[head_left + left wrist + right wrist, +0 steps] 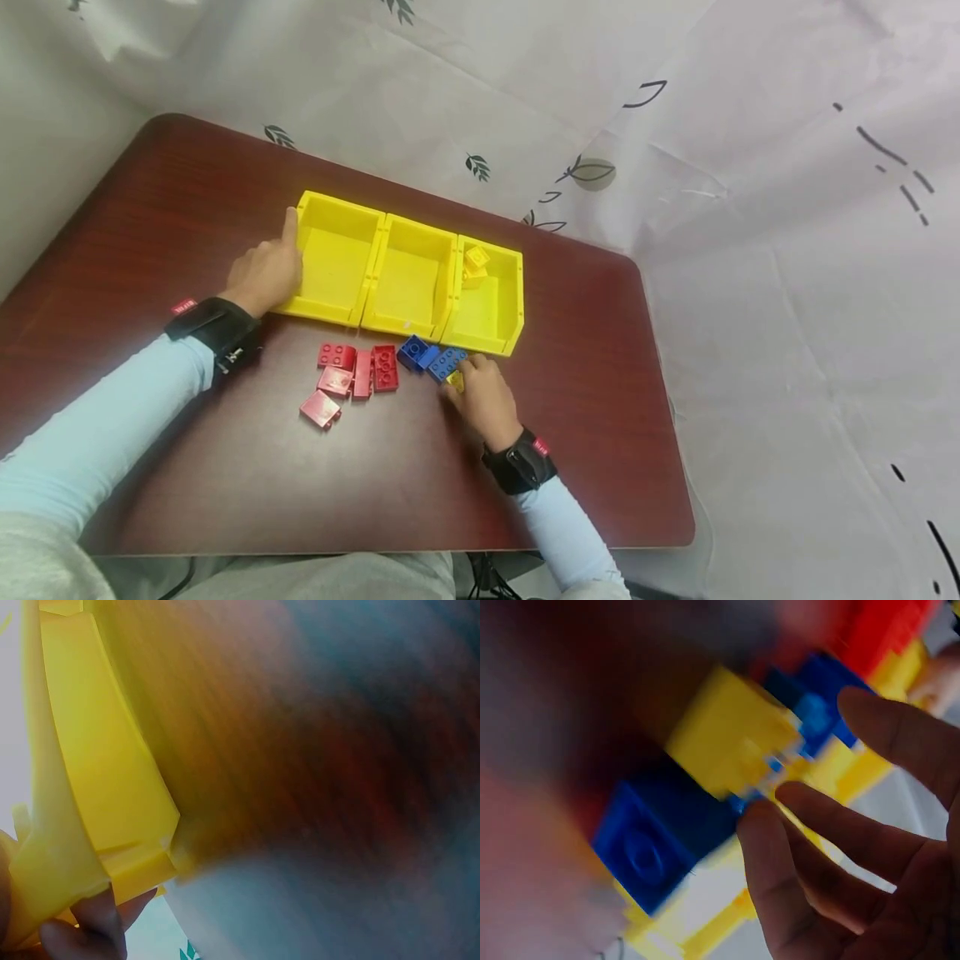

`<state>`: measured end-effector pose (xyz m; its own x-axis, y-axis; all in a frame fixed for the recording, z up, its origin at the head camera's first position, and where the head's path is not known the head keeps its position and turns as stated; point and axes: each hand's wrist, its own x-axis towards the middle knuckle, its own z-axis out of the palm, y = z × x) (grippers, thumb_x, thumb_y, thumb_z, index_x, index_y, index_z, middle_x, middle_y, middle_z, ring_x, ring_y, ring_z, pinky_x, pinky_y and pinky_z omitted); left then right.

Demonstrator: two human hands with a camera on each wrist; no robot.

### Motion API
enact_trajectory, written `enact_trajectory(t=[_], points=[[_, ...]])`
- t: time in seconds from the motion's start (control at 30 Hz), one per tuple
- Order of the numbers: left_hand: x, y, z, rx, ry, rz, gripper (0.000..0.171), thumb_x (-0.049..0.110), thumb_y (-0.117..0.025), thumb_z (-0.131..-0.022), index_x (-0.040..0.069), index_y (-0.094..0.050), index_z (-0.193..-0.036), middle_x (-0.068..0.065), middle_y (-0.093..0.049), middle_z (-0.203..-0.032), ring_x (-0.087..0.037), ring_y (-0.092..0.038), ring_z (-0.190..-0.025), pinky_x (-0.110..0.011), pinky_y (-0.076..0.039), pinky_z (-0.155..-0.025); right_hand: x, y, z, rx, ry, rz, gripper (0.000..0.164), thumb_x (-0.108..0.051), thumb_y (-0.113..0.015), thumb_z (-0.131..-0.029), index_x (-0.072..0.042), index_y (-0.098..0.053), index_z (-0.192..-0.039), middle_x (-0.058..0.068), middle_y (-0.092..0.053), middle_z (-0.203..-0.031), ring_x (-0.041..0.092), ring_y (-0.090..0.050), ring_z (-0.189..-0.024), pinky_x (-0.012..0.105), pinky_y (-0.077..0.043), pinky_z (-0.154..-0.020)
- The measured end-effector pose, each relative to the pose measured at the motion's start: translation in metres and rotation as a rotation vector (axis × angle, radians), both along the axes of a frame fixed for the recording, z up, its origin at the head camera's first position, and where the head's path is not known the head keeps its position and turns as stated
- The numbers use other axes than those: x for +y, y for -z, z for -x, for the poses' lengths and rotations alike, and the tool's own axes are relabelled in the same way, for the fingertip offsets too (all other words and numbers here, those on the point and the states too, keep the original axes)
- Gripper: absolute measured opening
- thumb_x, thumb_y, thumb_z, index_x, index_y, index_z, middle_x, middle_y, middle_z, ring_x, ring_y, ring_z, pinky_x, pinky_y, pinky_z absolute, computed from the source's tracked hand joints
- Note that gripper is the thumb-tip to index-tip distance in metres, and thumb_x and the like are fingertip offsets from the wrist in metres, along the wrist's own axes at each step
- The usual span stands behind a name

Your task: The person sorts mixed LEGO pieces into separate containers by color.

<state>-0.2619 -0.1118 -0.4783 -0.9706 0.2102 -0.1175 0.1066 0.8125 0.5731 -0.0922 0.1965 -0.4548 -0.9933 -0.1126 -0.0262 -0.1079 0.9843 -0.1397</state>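
In the head view, yellow bricks (473, 275) sit in the right bin (483, 312), apparently done; red bricks (362, 373), blue bricks (448, 363) and one loose brick (456, 382), yellow, lie out on the table (375, 492), seemingly left to do. The right hand (486, 402) is at the loose brick, the left hand (266, 271) at the left bin (333, 267). In the left wrist view, fingers meet that bin's edge; gripping or merely touching, I cannot tell. In the right wrist view, relaxed, spread fingers sit beside the loose brick, not clasping it.

At mid-frame, the yellow bins (411, 279) are smooth, low-gloss plastic; below them, the red bricks (386, 368) are shiny plastic. The tabletop (375, 475) looks like polished, grained wood, the upper backdrop (525, 92) creased cloth.
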Motion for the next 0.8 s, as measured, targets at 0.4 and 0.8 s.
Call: enact_trajectory(t=[0.4, 0.8], points=[[0.0, 0.001, 0.002, -0.005, 0.013, 0.009, 0.076, 0.027, -0.037, -0.104, 0.022, 0.018, -0.156, -0.018, -0.048, -0.082, -0.03, -0.049, -0.062, -0.042, -0.044, -0.065, -0.004, 0.021, -0.013, 0.068, 0.106, -0.064, 0.033, -0.03, -0.076, -0.086, -0.007, -0.064, -0.107, 0.008, -0.064, -0.095, 0.022, -0.058, -0.082, 0.037, -0.056, -0.066], [0.001, 0.002, 0.002, 0.01, 0.009, 0.021, 0.079, 0.024, -0.04, -0.102, 0.02, 0.017, -0.156, -0.018, -0.047, -0.081, -0.03, -0.048, -0.061, -0.042, -0.044, -0.064, 0.0, 0.022, -0.013, 0.011, 0.084, -0.035, 0.04, -0.03, -0.078, -0.084, -0.008, -0.059, -0.111, 0.007, -0.065, -0.09, 0.02, -0.061, -0.076, 0.034, -0.056, -0.066]])
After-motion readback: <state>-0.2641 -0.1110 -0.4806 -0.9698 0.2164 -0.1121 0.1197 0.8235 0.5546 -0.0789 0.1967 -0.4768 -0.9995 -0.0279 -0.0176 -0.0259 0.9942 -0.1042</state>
